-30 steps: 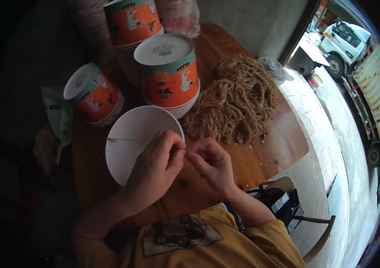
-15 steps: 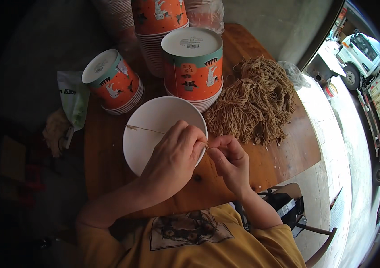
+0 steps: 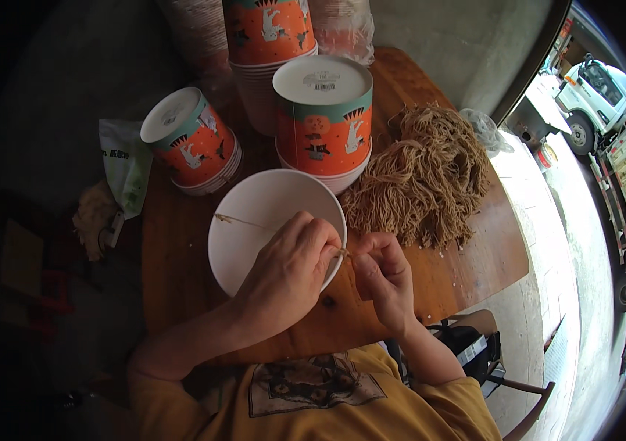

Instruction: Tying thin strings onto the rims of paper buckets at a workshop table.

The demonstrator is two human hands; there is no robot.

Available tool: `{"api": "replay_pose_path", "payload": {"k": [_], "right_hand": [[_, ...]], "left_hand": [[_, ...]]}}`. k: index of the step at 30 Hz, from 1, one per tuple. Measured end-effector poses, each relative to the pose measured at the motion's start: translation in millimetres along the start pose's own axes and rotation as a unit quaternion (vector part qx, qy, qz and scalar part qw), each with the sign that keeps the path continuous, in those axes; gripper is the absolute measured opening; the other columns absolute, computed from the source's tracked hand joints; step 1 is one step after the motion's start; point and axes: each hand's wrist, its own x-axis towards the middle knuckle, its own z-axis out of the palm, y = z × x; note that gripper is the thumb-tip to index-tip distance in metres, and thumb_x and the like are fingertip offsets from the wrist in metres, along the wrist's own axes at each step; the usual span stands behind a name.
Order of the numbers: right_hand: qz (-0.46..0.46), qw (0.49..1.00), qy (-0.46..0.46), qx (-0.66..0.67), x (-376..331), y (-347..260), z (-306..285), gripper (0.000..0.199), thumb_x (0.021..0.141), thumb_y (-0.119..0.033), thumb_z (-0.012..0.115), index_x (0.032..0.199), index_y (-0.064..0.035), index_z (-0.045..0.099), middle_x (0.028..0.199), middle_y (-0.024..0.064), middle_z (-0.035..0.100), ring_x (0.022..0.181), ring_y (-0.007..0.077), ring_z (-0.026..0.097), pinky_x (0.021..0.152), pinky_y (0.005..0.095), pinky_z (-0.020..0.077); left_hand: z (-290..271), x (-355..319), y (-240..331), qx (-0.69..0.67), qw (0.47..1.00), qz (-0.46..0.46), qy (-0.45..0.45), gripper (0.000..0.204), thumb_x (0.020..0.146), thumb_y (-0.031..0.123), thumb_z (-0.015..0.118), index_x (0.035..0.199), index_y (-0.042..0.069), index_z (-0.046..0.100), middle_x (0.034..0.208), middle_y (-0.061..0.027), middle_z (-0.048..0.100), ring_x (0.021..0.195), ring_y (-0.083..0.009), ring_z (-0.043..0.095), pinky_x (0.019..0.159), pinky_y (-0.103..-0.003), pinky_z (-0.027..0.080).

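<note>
A paper bucket [image 3: 235,192] with a white inside stands mouth up on the table in front of me. Across its mouth runs a thin tan cord [image 3: 250,223], knotted at the left rim. My left hand [image 3: 291,257] reaches over the bucket, thumb and forefinger pinched on the cord at the right rim. Just outside that rim, my right hand [image 3: 385,275] pinches the cord's end, its fingertips close to the left ones. The exact knot or loop between the fingers is too small to make out. To the right lies a heap of tan cords [image 3: 427,176].
Upside-down orange and green bucket stacks stand behind: one left [image 3: 189,140], one centre [image 3: 324,121], a taller one [image 3: 270,33] farther back. The wooden table [image 3: 474,272] carries white specks. A chair [image 3: 522,389] is at lower right; a truck [image 3: 596,95] shows outside.
The whole view has shifted, so the table things sit slightly lower in the picture. My fingertips have drawn slightly apart at the rim, both still pinching the cord.
</note>
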Motion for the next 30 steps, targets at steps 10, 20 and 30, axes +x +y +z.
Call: {"api": "replay_pose_path", "payload": {"k": [10,20,30], "right_hand": [[-0.022,1.0,-0.016,0.014,-8,15,-6,0.007,0.096,-0.01,0.052,0.101,-0.0086,0.047,0.069,-0.0053,0.046,0.057,0.0019,0.038,0.051,0.0174,0.0319],[-0.13,0.979,-0.036,-0.151,-6,23,-16,0.011,0.09,-0.005,0.058,0.099,-0.0029,0.052,0.086,0.0082,0.062,0.074,0.0158,0.059,0.067,0.0269,0.0469],[-0.211,0.972,-0.014,-0.106,0,-1,-18,0.011,0.088,0.003,0.053,0.098,-0.0003,0.051,0.086,0.0082,0.058,0.071,0.0117,0.054,0.065,0.0245,0.0442]], "left_hand": [[-5,-1,-3,-0.027,0.999,-0.025,-0.024,0.005,0.086,-0.001,0.055,0.089,0.001,0.051,0.085,-0.0118,0.051,0.076,-0.0296,0.056,0.066,-0.037,0.046],[-11,-3,-1,-0.001,0.999,-0.032,-0.038,0.005,0.086,0.0,0.055,0.089,0.002,0.051,0.085,-0.0116,0.052,0.077,-0.0293,0.057,0.066,-0.037,0.046],[-7,-24,9,0.044,0.995,-0.043,-0.075,0.039,0.08,0.012,0.072,0.105,0.004,0.044,0.076,-0.008,0.059,0.067,-0.0253,0.062,0.059,-0.034,0.05]]}}
